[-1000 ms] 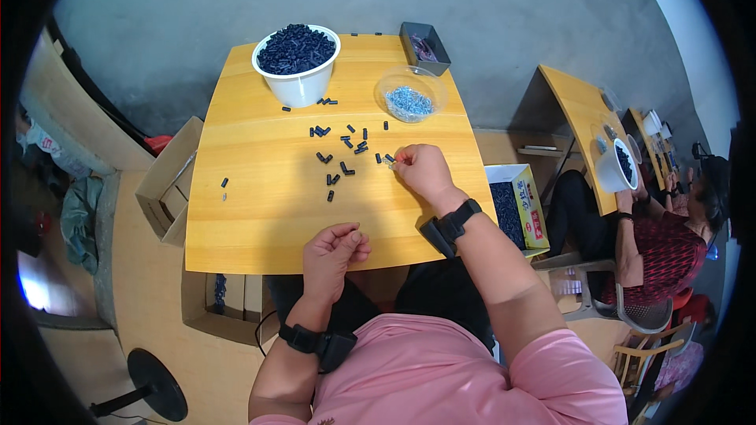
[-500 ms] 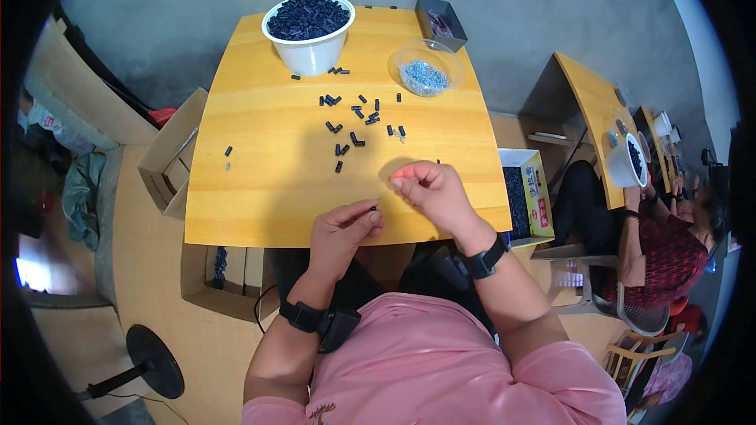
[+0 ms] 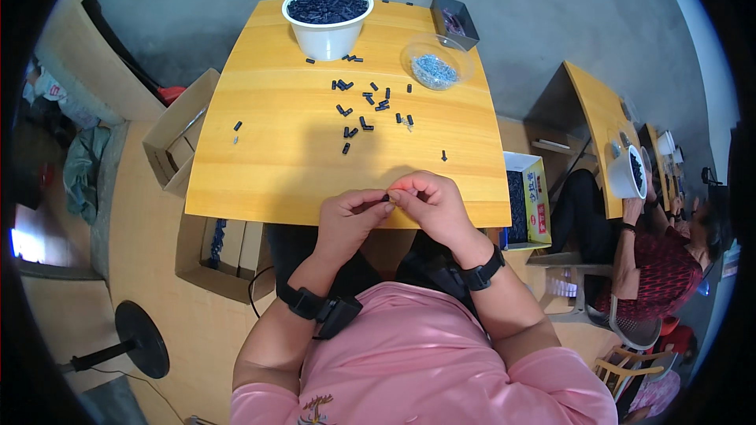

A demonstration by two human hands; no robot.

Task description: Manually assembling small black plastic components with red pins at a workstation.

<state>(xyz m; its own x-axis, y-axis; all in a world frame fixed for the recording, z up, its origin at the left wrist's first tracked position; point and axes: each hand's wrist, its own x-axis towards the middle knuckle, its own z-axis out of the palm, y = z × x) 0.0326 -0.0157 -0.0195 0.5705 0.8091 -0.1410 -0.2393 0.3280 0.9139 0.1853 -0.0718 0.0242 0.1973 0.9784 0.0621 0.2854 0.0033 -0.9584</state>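
Right, the big yellow wooden table (image 3: 252, 177) fills the middle of the view, and over on the right a co-worker (image 3: 661, 267) in a dark red patterned top sits at a second table (image 3: 587, 110). Down in size we go: an open cardboard box (image 3: 160, 149) stands off the left side, and a yellow-and-white carton (image 3: 539, 201) full of dark pieces sits by the right. At the far end of the table there's the white bucket (image 3: 323, 41), heaped above its rim with small black pieces. Here come the hands, meeting over the near edge: the left hand (image 3: 346, 216) pinches a small black piece (image 3: 386, 197) between thumb and forefinger, and the right hand (image 3: 433, 208) brings its own thumb and forefinger together right at that piece; whether those fingertips grasp something of their own, I cannot tell. Beyond them, the clear bowl (image 3: 405, 53) of shiny little parts, with the dark tray (image 3: 467, 41) near it at the far right corner. Smaller yet, a scatter of loose black pieces (image 3: 346, 148) lies across mid-table, a lone dark piece (image 3: 444, 156) rests ahead of the right hand, and, tiniest of all, a silvery bit (image 3: 235, 140) lies off to the left.
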